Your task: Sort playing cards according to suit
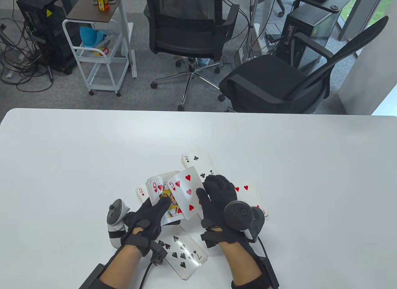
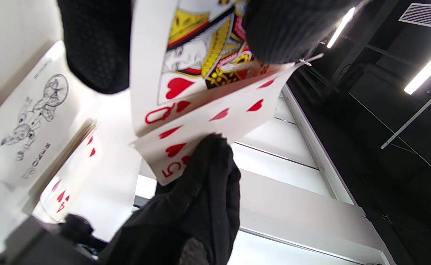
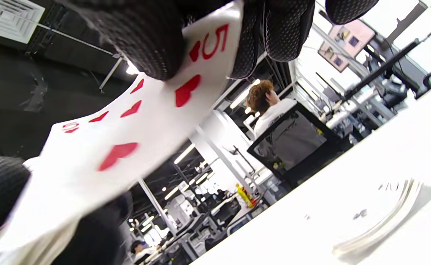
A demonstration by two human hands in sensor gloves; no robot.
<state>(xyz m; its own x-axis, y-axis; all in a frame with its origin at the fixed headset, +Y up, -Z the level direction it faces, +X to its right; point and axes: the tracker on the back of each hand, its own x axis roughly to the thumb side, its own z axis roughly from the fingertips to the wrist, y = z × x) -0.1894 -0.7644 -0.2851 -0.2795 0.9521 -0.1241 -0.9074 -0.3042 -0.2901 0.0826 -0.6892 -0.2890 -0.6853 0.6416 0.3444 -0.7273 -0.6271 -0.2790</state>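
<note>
- Office chairs (image 1: 192, 31), a white cart (image 1: 99, 50) and cabled computer towers stand on grey carpet beyond the white table (image 1: 77, 152), which leaves the person a bare sorting surface.
- Left hand (image 1: 149, 219), at about 6 o'clock on the table, grips the unsorted deck (image 1: 161, 189) face up; its thumb lies across the queen of hearts (image 1: 166, 197), likely to keep the rest from sliding as the top card comes away.
- Right hand (image 1: 218, 199) pinches the five of hearts (image 1: 186, 192), thumb on the face and fingers behind, as the right wrist view shows. The card is lifted off the deck and tilted, so its suit can be read before it goes down.
- Suit piles ring the hands, each within easy reach:
  - clubs (image 1: 198, 164) at 12 o'clock, a two on top;
  - hearts (image 1: 251, 192) at 3 o'clock, partly under the right hand;
  - spades (image 1: 186, 255) at 6 o'clock, between the wrists, a seven on top;
  - diamonds (image 1: 142, 193) at 9 o'clock, mostly hidden by the deck.
- My judgement: the five belongs on the hearts pile, just beside the right hand, so a short move right should do it.
- Left wrist view shows a joker (image 2: 35, 114) lying flat, seemingly set aside as suitless.
</note>
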